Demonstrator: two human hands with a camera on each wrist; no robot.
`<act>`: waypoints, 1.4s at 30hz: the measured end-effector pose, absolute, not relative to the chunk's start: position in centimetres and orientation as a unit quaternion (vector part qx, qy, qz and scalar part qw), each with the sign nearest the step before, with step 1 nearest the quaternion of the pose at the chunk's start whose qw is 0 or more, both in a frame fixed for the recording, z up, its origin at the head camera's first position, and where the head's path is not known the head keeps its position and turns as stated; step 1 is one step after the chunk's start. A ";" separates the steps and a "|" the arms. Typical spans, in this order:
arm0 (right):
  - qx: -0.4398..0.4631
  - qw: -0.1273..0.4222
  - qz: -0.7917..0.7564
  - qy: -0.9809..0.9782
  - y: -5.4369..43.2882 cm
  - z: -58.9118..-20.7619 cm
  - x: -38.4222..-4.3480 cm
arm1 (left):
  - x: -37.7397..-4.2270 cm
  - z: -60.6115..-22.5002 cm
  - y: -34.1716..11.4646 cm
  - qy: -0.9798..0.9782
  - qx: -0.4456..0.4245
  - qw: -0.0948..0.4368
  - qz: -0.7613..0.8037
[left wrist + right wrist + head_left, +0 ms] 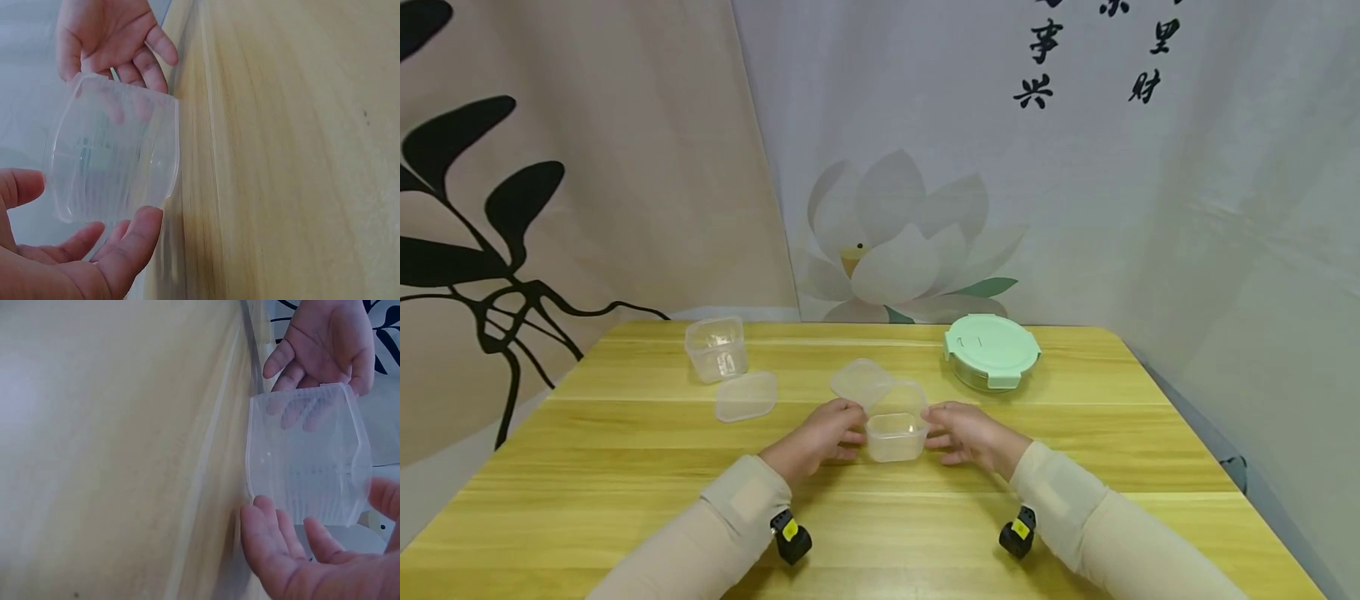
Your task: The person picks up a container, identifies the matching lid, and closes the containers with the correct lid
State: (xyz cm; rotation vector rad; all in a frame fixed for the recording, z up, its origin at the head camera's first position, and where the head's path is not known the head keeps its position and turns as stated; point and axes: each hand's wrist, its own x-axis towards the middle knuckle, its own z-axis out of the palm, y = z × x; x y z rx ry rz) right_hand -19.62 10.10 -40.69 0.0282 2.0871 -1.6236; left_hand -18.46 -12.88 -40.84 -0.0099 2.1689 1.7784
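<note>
From the head feed I find the clear box [897, 442] near the middle of the worktop [895, 521], out at 12 o'clock from me. My left grip [827, 429] has it at 9 o'clock and my right grip [972, 437] at 3 o'clock. Both wrist feeds show thumb and fingers curved about the side walls, so I take it as grasped from both sides. I can't tell whether its base rests on the wood or hangs just above.

I judge it thin moulded plastic: very light, nothing visible inside, springy in the walls and stiffer at the rim and corners. The smooth sheen suggests it could slip, so I'd hold opposite walls low, with flat fingers and little squeeze; pressing hard would likely bow it.

A clear lid [852, 379] lies at 11 o'clock, just beyond the box; thin and flat, it should lift best by its edge. At 10 o'clock, a second tub [715, 360] and a flat lid [747, 397] should handle alike. The green-lidded bowl [992, 343] at 2 o'clock looks heavier and stiffer; I'd cradle its body.
</note>
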 end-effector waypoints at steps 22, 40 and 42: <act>0.024 0.216 -0.623 0.751 10.3 -40.8 -19.0 | -18.8 -41.0 -13.0 0.762 0.010 0.194 0.617; 0.028 0.207 -0.614 0.761 9.7 -40.4 -19.0 | -20.4 -40.3 -14.7 0.794 -0.015 0.135 0.592; 0.026 0.208 -0.614 0.761 9.7 -40.4 -18.9 | -20.8 -40.2 -14.9 0.800 -0.021 0.124 0.586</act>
